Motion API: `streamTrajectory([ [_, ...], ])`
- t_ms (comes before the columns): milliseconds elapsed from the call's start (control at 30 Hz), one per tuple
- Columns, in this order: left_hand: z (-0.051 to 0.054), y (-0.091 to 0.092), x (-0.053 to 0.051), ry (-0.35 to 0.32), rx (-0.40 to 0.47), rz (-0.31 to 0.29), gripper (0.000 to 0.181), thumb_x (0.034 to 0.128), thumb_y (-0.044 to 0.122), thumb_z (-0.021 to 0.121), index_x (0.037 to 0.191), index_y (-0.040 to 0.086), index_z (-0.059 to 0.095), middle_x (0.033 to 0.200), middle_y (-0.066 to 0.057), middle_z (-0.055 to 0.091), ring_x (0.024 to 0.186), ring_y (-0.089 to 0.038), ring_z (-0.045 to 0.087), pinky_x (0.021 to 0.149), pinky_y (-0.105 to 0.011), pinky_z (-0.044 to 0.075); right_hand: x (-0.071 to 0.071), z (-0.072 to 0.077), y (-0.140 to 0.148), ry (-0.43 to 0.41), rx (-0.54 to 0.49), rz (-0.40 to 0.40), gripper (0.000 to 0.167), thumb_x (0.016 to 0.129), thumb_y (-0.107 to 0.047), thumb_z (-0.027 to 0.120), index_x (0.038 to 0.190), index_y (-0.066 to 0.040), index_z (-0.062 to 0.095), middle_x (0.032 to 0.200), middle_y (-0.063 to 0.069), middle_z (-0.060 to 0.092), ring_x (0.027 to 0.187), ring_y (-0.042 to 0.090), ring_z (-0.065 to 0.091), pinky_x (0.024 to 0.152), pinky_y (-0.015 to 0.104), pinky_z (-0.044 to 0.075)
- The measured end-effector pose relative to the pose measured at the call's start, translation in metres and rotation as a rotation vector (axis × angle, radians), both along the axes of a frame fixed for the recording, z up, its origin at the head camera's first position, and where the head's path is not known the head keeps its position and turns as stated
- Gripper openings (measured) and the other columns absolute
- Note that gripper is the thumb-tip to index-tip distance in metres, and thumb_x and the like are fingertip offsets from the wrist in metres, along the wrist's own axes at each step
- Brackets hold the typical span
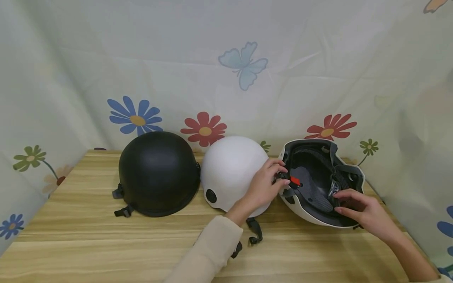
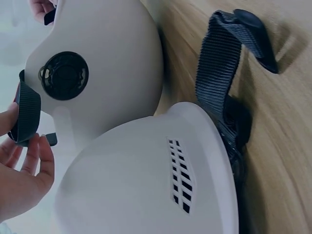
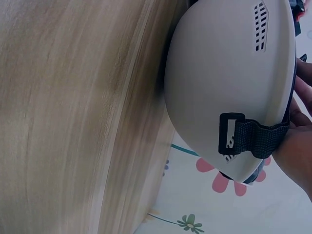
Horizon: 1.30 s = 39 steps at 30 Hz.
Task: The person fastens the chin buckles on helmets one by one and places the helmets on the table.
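An upturned white helmet (image 1: 305, 212) lies at the right of the table, its black padded inside facing up. At its left rim my left hand (image 1: 263, 185) pinches a black chin strap (image 2: 29, 114) between thumb and fingers; a red buckle piece (image 1: 295, 181) shows beside the fingertips. My right hand (image 1: 366, 215) reaches over the right rim, thumb and forefinger pinching a dark strap with a buckle (image 1: 334, 188) inside the shell. From the right wrist, the helmet's rim partly hides those fingers (image 3: 303, 92). A webbing strap with a rectangular loop (image 3: 231, 134) hangs outside the shell.
A second white helmet (image 1: 231, 169) stands dome up beside the upturned one, a black strap (image 1: 255, 232) trailing in front. Further left sits a black helmet (image 1: 159, 173) with strap ends on the wooden table (image 1: 88, 236). A flower-printed cloth (image 1: 170, 70) hangs behind.
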<state>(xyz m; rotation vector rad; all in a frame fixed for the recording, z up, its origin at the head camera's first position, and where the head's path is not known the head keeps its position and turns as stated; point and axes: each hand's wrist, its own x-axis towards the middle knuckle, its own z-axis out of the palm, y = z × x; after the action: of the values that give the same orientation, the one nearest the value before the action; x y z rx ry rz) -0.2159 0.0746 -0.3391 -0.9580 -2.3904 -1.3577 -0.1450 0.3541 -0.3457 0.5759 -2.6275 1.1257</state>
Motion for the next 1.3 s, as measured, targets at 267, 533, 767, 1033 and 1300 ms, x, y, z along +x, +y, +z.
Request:
streamTrajectory([
  [267,0.0032,0.0004,-0.0046,-0.011,0.031,-0.041,0.022,0.0850,0.014,0.066,0.102,0.002,0.063,0.118,-0.006,0.053,0.090,-0.014,0.054,0.079,-0.016,0.041,-0.0019,-0.0003,-0.0013,0.000,-0.005,0.008,0.028,0.076,0.008,0.068,0.103,0.001,0.061,0.092,-0.006,0.060,0.074,0.007,0.059,0.064,0.015,0.047],
  [533,0.0025,-0.0005,-0.0077,0.001,0.024,-0.048,0.020,0.0841,0.014,0.066,0.101,0.003,0.063,0.105,-0.006,0.056,0.083,-0.014,0.053,0.075,-0.016,0.041,-0.0030,-0.0002,-0.0002,-0.023,0.016,-0.002,0.028,0.077,0.005,0.068,0.104,0.001,0.061,0.094,-0.007,0.059,0.073,0.008,0.059,0.064,0.016,0.048],
  [767,0.0019,-0.0009,-0.0071,-0.043,0.023,-0.046,0.017,0.0862,0.012,0.063,0.102,0.005,0.063,0.098,-0.005,0.058,0.078,-0.011,0.053,0.069,-0.015,0.042,-0.0028,-0.0007,-0.0019,-0.027,0.023,-0.011,0.028,0.077,0.004,0.068,0.104,-0.001,0.061,0.094,-0.007,0.059,0.072,0.009,0.059,0.062,0.016,0.048],
  [1033,0.0004,-0.0012,-0.0069,-0.035,-0.032,-0.044,0.013,0.0863,0.012,0.063,0.097,0.007,0.068,0.099,-0.004,0.059,0.077,-0.011,0.053,0.067,-0.014,0.041,-0.0034,-0.0006,-0.0007,-0.029,0.033,-0.014,0.029,0.077,0.004,0.068,0.105,-0.001,0.061,0.094,-0.008,0.060,0.073,0.008,0.060,0.063,0.016,0.048],
  [1300,0.0002,-0.0023,-0.0058,0.012,-0.114,-0.058,0.012,0.0864,0.015,0.063,0.095,0.008,0.067,0.101,-0.001,0.061,0.085,-0.011,0.055,0.076,-0.015,0.041,-0.0027,-0.0034,-0.0003,-0.004,0.023,0.014,0.030,0.075,0.008,0.068,0.104,0.001,0.061,0.095,-0.007,0.060,0.074,0.007,0.059,0.063,0.014,0.047],
])
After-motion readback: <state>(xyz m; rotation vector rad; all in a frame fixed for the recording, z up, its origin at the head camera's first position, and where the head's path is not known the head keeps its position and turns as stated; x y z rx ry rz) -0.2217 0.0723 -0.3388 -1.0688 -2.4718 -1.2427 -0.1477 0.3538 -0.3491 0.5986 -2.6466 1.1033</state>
